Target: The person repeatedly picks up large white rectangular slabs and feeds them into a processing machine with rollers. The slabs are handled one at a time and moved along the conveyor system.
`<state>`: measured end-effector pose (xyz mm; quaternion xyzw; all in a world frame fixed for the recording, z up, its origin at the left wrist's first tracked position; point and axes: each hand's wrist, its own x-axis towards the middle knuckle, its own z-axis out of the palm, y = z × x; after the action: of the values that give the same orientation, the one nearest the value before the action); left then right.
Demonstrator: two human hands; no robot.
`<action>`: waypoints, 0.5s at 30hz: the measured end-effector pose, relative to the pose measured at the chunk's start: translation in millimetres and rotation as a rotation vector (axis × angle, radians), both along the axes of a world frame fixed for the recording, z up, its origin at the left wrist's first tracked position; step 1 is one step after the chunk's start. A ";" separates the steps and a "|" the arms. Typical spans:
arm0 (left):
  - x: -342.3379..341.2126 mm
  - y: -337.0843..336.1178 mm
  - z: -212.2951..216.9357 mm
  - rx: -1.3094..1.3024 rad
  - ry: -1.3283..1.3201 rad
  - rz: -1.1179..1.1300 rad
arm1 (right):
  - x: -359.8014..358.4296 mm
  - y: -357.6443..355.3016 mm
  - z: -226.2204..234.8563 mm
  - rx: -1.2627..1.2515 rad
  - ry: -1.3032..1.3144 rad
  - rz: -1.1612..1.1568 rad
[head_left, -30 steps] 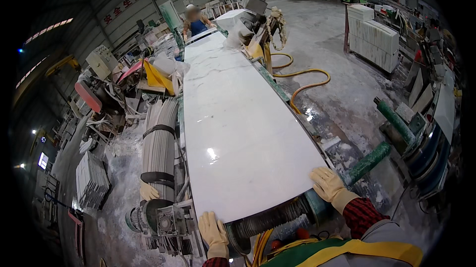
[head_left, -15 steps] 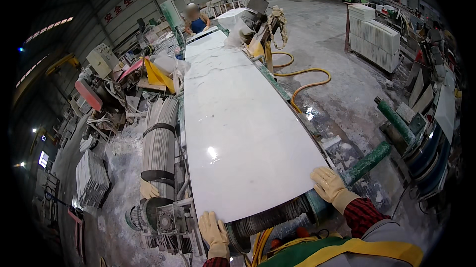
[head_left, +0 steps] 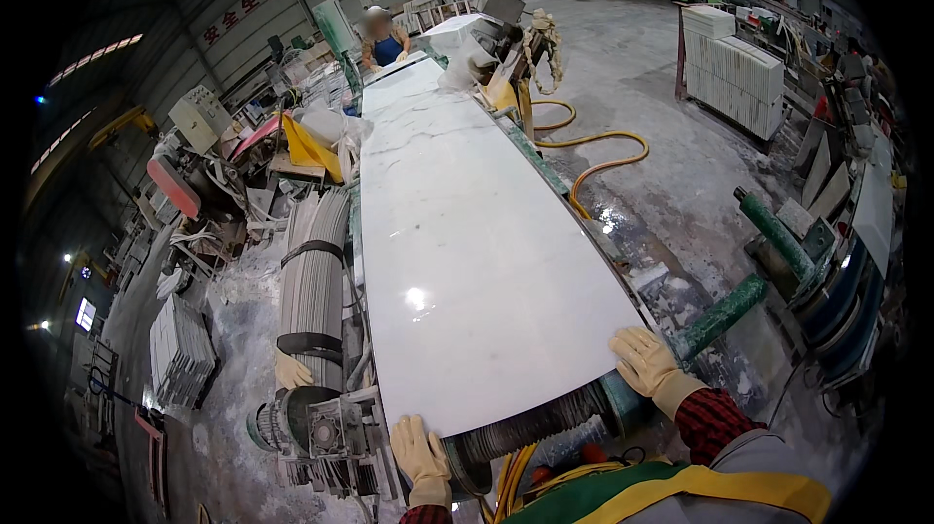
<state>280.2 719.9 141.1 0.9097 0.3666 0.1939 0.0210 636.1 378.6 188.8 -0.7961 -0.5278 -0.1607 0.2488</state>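
Observation:
A long white stone slab (head_left: 477,222) with faint grey veins and a wet shine lies flat, running away from me over a green-framed roller bed. My left hand (head_left: 421,459), in a cream work glove, holds the near left corner with its fingers lying over the top edge. At the near right corner my right hand (head_left: 650,365), gloved alike, has its fingers over the slab's edge. Both thumbs are hard to make out. Below the near edge shows a dark ribbed roller (head_left: 533,421). A co-worker (head_left: 385,37) in a blue apron stands at the slab's far end.
Left of the slab, a motor (head_left: 309,427) sits before a strapped bundle of grey strips (head_left: 313,271), with a loose glove (head_left: 292,370) on it. A green post (head_left: 720,316) sticks out beyond my right hand. A yellow hose (head_left: 613,139) curls on the floor; stacked slabs (head_left: 735,76) stand behind.
Both hands keep their places at the slab's near corners. Nothing else has clearly moved beyond a very slight shift of the view.

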 end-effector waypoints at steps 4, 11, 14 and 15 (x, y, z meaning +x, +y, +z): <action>0.9 -3.7 4.5 0.012 -0.013 -0.007 | -0.7 -2.5 1.0 -0.016 0.023 0.002; -2.4 -2.8 -3.8 0.090 -0.044 -0.031 | -1.8 -4.6 -6.0 -0.006 0.019 -0.002; -1.6 -4.7 -0.9 0.091 -0.043 -0.032 | -1.9 -7.1 -11.5 -0.004 0.001 -0.011; -1.6 -5.1 -0.3 0.094 -0.042 -0.033 | -1.6 -7.4 -12.7 0.000 0.002 -0.005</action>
<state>278.6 714.7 140.8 0.9113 0.3415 0.2297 -0.0109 634.5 371.2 176.1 -0.7977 -0.5254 -0.1605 0.2487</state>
